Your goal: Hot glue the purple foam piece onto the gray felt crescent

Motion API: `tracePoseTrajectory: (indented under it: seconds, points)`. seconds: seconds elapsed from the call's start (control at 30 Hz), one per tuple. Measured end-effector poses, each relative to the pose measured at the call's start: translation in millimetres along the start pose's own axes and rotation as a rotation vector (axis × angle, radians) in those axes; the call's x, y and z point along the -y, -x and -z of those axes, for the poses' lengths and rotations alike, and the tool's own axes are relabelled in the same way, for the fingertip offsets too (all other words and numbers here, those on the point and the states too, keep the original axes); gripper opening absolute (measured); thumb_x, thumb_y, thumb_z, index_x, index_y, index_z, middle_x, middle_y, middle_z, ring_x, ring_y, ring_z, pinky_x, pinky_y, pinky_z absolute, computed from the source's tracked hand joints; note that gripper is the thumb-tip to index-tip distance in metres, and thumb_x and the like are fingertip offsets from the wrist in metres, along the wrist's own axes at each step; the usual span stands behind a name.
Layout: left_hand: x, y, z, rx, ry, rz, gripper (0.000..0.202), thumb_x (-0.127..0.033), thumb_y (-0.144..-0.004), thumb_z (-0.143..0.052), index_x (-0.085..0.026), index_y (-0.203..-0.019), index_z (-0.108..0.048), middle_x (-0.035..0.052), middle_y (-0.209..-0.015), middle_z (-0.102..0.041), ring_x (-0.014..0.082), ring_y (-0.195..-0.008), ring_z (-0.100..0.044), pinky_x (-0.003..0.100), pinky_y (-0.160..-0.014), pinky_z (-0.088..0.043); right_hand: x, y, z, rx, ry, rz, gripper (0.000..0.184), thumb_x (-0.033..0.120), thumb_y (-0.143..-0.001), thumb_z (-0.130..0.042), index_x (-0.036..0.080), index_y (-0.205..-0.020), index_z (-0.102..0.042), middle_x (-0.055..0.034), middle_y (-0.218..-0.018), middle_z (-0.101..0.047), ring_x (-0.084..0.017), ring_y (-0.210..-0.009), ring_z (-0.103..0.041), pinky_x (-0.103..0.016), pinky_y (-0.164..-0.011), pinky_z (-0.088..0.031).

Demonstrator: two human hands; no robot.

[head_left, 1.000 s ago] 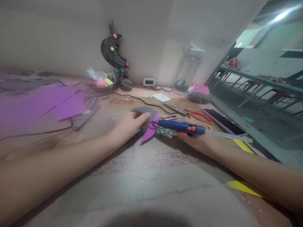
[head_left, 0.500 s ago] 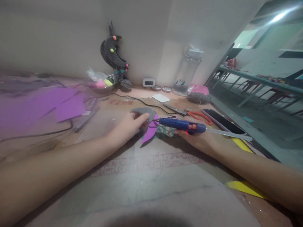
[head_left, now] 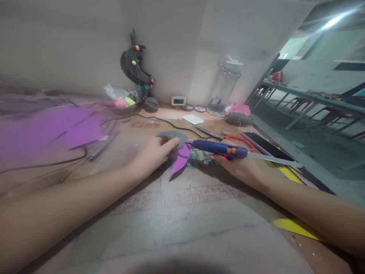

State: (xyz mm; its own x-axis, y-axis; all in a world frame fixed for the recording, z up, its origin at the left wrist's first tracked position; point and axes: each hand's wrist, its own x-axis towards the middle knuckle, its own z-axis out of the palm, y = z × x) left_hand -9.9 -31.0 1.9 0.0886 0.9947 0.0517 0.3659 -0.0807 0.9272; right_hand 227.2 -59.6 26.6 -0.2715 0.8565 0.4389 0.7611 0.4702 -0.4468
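Note:
My left hand (head_left: 164,149) pinches a curved crescent piece, its upper part wrapped in grey yarn (head_left: 172,135) and its lower end bare purple (head_left: 180,163). A strand of yarn loops across the purple part. In my right hand (head_left: 232,161) is a blue hot glue gun (head_left: 219,147), lying level with its nozzle pointing left. The nozzle tip is at the edge where yarn meets purple; whether it touches I cannot tell. A clear glue stick (head_left: 275,159) sticks out of its back, and a red light glows beneath the body.
Scissors with orange handles (head_left: 241,141) and a phone (head_left: 269,146) lie at right. Behind stand a clear bottle (head_left: 225,89), a small digital clock (head_left: 178,101) and a grey yarn ball (head_left: 238,118). Purple sheets (head_left: 84,131) lie left. A black crescent ornament (head_left: 132,64) is against the wall.
The glue gun's nozzle has shifted very slightly up along the crescent's edge. My left hand keeps its pinch on the piece, nearly unmoved.

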Motion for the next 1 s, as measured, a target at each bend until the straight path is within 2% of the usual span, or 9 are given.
tracePoseTrajectory:
  seconds: [0.4, 0.6, 0.8, 1.0]
  points:
    - [1.9, -1.7, -0.3, 0.028, 0.054, -0.019, 0.034, -0.046, -0.082, -0.055, -0.018, -0.061, -0.058, 0.0006, -0.059, -0.064, 0.0129, -0.052, -0.053, 0.025, -0.051, -0.038, 19.9, -3.7, 8.9, 0.036, 0.156, -0.124, 0.005, 0.028, -0.077, -0.064, 0.024, -0.075, -0.062, 0.0012, -0.067, -0.068, -0.018, -0.057, -0.062, -0.027, -0.052, -0.049]
    - [3.9, -2.3, -0.2, 0.033, 0.035, -0.038, 0.036, -0.047, -0.082, -0.055, -0.019, -0.06, -0.057, 0.0001, -0.06, -0.063, 0.0127, -0.054, -0.053, 0.025, -0.053, -0.037, 15.8, -3.0, 8.1, 0.028, 0.123, -0.096, 0.006, 0.03, -0.078, -0.063, 0.024, -0.078, -0.062, 0.0002, -0.07, -0.069, -0.019, -0.063, -0.065, -0.028, -0.057, -0.051]
    - [1.5, -1.0, -1.3, 0.039, 0.067, -0.05, 0.036, -0.048, -0.081, -0.056, -0.018, -0.061, -0.058, 0.0005, -0.06, -0.06, 0.0134, -0.054, -0.052, 0.026, -0.053, -0.037, 11.4, -2.5, 6.5, 0.007, 0.113, -0.089, 0.009, 0.031, -0.079, -0.062, 0.024, -0.075, -0.06, -0.0005, -0.068, -0.067, -0.02, -0.061, -0.064, -0.03, -0.056, -0.052]
    - [0.6, -1.3, -0.2, 0.044, 0.064, -0.017, 0.038, -0.05, -0.081, -0.056, -0.018, -0.06, -0.059, 0.0012, -0.059, -0.061, 0.0131, -0.052, -0.051, 0.026, -0.052, -0.038, 9.5, -4.8, 7.8, -0.01, 0.1, -0.11, 0.011, 0.033, -0.083, -0.058, 0.023, -0.08, -0.061, -0.0051, -0.079, -0.071, -0.025, -0.071, -0.068, -0.034, -0.062, -0.055]
